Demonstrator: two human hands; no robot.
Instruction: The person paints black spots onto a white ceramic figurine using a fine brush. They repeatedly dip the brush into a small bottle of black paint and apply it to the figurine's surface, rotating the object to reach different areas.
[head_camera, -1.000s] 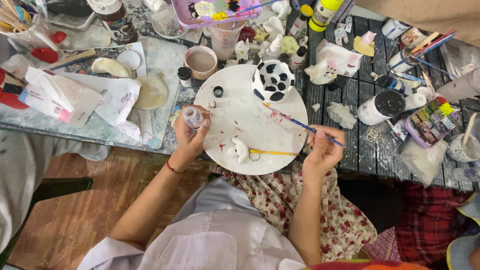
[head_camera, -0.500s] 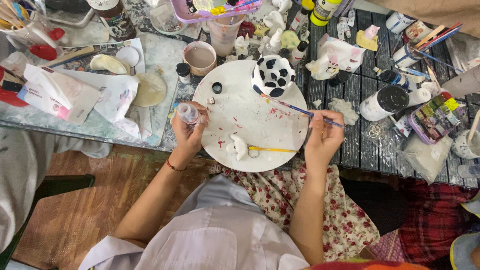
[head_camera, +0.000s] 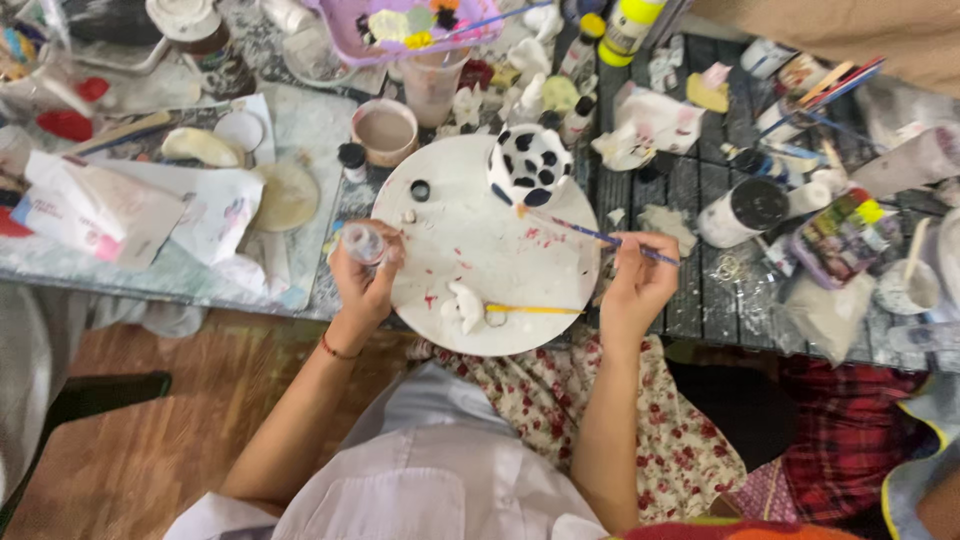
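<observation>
- Left hand (head_camera: 365, 280) sits at the left edge of the round white board (head_camera: 470, 200), fingers curled tight around a small clear bottle (head_camera: 362, 243), bottle end pointing up toward the far side of the table.
- Right hand (head_camera: 635, 285) is at the board's right edge, pinching a thin brush (head_camera: 590, 235); its shaft runs up and left, tip close to the base of the spotted cup (head_camera: 528, 165), though I can't tell whether it touches.
- The cup stands upright near the board's far edge, white with black spots.
- Risk one, as I judge it: a slip of the brush could smear a black spot, since the tip is so close to the cup's wall.
- Risk two: the bottle is held over the board edge; tilted too far, it could drip onto the board or the lap below.
- Risk three: the board overhangs the near edge of the table toward the lap, so a heavy press from either wrist might tip it.
- A yellow brush (head_camera: 535, 309) and a small white figure (head_camera: 465, 305) lie near the board's near edge, just beside each other; a sweeping forearm could knock them off.
- Both forearms reach in from below, elbows bent, wrists low.
</observation>
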